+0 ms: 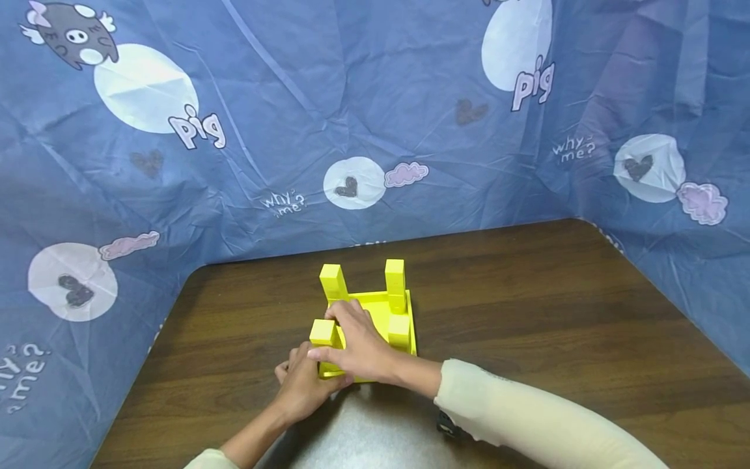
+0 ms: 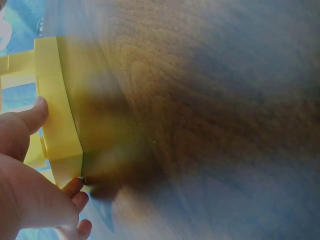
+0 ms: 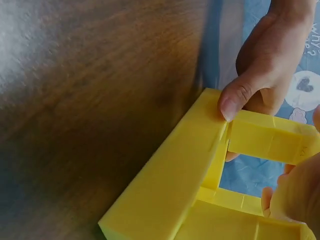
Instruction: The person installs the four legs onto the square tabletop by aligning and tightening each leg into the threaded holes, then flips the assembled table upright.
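Observation:
A yellow plastic piece like a small upside-down table (image 1: 379, 316) lies on the tabletop, its several square legs pointing up. My left hand (image 1: 303, 385) grips the near left corner of its base. In the left wrist view the thumb (image 2: 38, 114) presses the side rim while the fingertips (image 2: 75, 186) curl at the corner's lower edge. Reaching across from the right, my right hand (image 1: 366, 345) holds the near left leg (image 1: 323, 332), fingers behind it and thumb in front. The right wrist view shows this leg (image 3: 267, 136) standing close against the rim, with the left thumb beside its foot.
The brown wooden table (image 1: 527, 293) extends around the yellow piece, with a grey, shiny patch near its front. A blue printed cloth (image 1: 375, 98) hangs behind and along the sides. A small black object (image 1: 446, 425) shows beneath the right sleeve.

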